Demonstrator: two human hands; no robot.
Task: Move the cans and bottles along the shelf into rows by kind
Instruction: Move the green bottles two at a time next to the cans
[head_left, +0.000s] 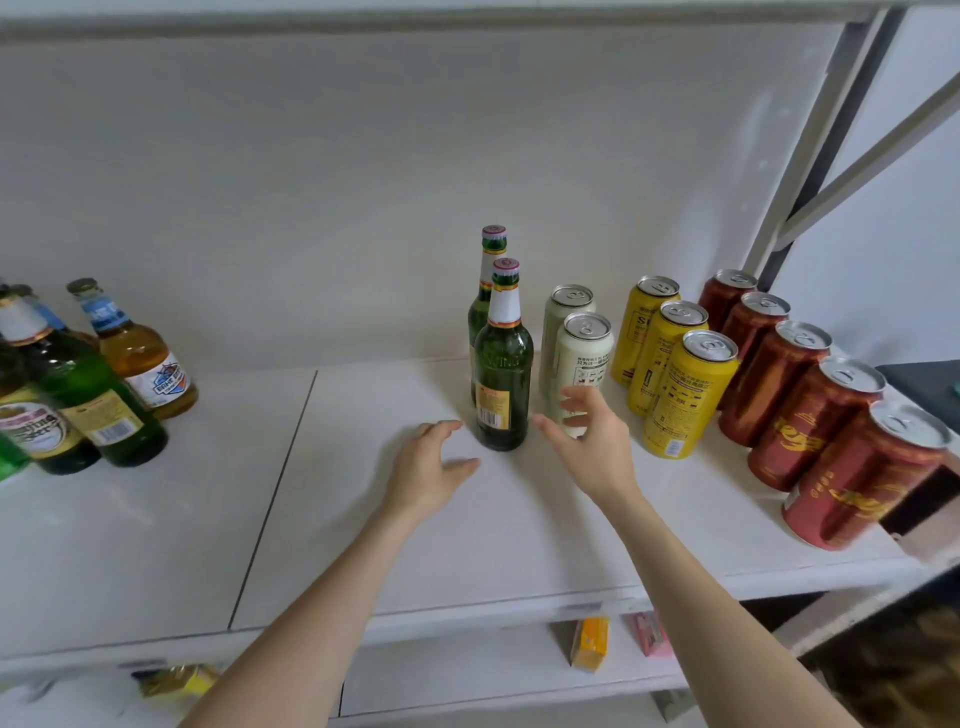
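The front green bottle (503, 384) stands upright on the shelf (363, 519), at one o'clock from the left hand (431, 465) and ten o'clock from the right hand (589, 441). Both hands' fingers are spread just beside it, gripping nothing.

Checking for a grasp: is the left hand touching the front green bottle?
Apart. The head view shows bare shelf between the left hand and the front green bottle.

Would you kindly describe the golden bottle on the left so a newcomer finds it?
On the white shelf, go to the bottle cluster at the left end. The golden bottle stands at its right rear. Its clear glass shows amber liquid; the bottles in front of it are dark green.
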